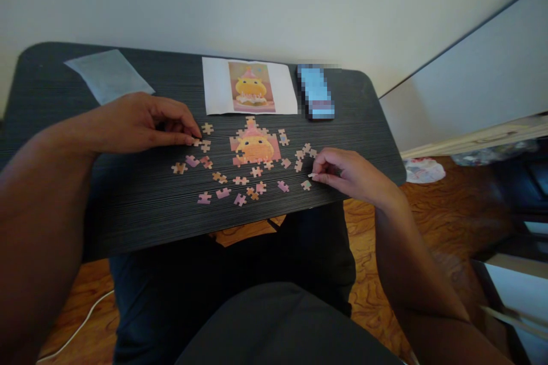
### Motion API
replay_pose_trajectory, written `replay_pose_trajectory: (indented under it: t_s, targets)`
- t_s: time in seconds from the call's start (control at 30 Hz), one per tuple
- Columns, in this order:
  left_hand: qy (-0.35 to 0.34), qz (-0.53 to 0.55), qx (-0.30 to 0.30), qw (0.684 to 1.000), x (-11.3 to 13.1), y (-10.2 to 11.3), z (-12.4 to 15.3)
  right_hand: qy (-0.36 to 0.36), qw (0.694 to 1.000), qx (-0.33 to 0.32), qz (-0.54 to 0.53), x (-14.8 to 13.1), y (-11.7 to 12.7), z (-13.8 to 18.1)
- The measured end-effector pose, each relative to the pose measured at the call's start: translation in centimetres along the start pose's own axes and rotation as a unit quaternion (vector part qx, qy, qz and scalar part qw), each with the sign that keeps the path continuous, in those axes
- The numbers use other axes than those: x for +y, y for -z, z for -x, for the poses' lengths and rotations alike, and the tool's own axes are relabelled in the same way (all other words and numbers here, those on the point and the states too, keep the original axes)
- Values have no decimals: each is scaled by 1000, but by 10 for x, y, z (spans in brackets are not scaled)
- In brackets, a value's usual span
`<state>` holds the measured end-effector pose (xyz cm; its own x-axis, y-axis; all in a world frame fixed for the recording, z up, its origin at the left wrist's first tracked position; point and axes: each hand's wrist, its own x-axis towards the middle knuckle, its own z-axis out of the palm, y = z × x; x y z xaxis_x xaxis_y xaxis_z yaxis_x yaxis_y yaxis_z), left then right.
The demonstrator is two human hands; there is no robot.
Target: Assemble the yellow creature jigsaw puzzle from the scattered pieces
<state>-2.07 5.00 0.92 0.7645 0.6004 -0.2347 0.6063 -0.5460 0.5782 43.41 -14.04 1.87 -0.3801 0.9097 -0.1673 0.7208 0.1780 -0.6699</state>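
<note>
A partly joined jigsaw puzzle showing a yellow figure on pink lies in the middle of the dark table. Several loose pieces are scattered around it. My left hand rests on the table left of the puzzle, its fingertips pressed together on a small piece. At the right, my right hand pinches another small piece just above the tabletop, next to more loose pieces.
A printed reference picture of the same figure lies at the table's far edge. A blurred blue box stands right of it, and a clear plastic bag lies at far left. Below are my legs, a wooden floor and a white cable.
</note>
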Motion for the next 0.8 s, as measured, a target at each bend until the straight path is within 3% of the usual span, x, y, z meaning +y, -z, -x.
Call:
replay_pose_trajectory:
  t_s: [0.1, 0.17, 0.3, 0.43, 0.57, 0.67, 0.8]
  targets:
    - [4, 8, 0, 1000, 4, 0, 0, -30, 984, 86, -153, -5, -14, 1]
    - [0, 19, 6, 1000, 5, 0, 0, -26, 947, 171, -271, -13, -29, -2]
    - [-4, 37, 18, 999, 7, -2, -1, -17, 917, 150, -370, -37, -61, -16]
    - [-2, 62, 38, 997, 15, -5, -2, -41, 899, 176, -398, -59, -82, -30]
    - [-7, 89, 103, 991, 25, -12, -4, -55, 894, 233, -378, -70, -93, -35]
    - [-50, 79, 159, 983, 34, -19, -6, -56, 893, 264, -359, -72, -98, -37]
    - [-105, 84, 173, 976, 52, -29, -9, -51, 896, 281, -341, -70, -106, -40]
